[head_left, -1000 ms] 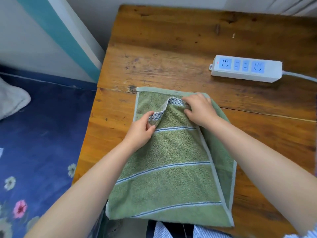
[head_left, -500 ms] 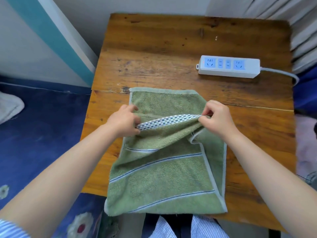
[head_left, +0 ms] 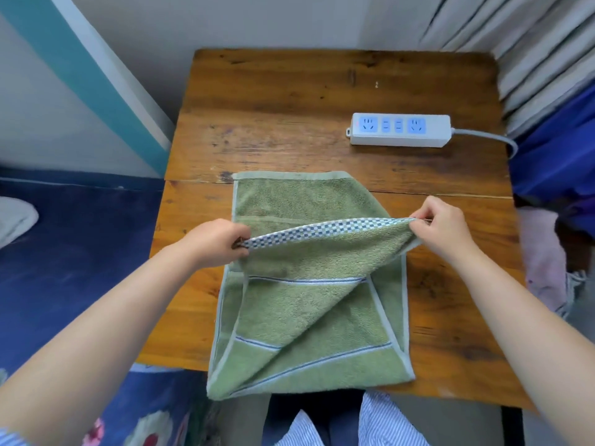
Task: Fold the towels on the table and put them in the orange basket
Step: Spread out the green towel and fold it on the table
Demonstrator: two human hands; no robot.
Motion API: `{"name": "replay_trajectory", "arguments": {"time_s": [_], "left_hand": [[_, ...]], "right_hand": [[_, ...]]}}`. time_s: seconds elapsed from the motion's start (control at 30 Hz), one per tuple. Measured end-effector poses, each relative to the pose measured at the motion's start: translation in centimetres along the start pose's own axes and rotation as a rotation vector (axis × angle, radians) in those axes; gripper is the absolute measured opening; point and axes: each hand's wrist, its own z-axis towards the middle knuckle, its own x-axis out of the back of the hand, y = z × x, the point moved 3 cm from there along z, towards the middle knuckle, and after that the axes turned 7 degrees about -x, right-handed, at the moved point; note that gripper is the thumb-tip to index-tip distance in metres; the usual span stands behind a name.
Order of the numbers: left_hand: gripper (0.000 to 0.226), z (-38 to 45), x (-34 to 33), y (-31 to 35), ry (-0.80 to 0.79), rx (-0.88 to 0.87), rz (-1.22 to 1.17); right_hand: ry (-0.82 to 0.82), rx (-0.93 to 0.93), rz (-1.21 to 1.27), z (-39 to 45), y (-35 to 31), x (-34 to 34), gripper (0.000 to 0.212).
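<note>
A green towel [head_left: 309, 320] with thin blue stripes lies lengthwise on the wooden table [head_left: 289, 101], its near end hanging over the front edge. Its upper layer is lifted along a blue-and-white checkered edge. My left hand [head_left: 215, 241] pinches the left corner of that edge. My right hand [head_left: 441, 226] pinches the right corner, holding it slightly higher. The edge is stretched taut between them above the towel's far part. No orange basket is in view.
A white power strip [head_left: 399, 129] with blue sockets lies at the table's back right, its cord running off the right edge. A blue floral bedcover [head_left: 74, 252] lies to the left. Blue and pink cloth [head_left: 547, 252] sits at the right. Walls close the back.
Both hands moved apart from the towel's middle to its two corners, pulling the checkered edge out straight and lifting the upper layer. The camera view pulled back and tilted down.
</note>
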Motion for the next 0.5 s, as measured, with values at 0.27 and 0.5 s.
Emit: {"name": "replay_trajectory", "arguments": {"time_s": [0.27,0.5], "left_hand": [[0.015,2.1,2.1,-0.7,0.709,0.231,-0.369],[0.018,4.6,4.4,-1.5,0.816,0.299,-0.319]], "right_hand": [[-0.318,-0.100,-0.150,1.7,-1.4,-1.5,0.036],[-0.255,-0.047,-0.241,5.2,-4.4,-1.9,0.019]]}}
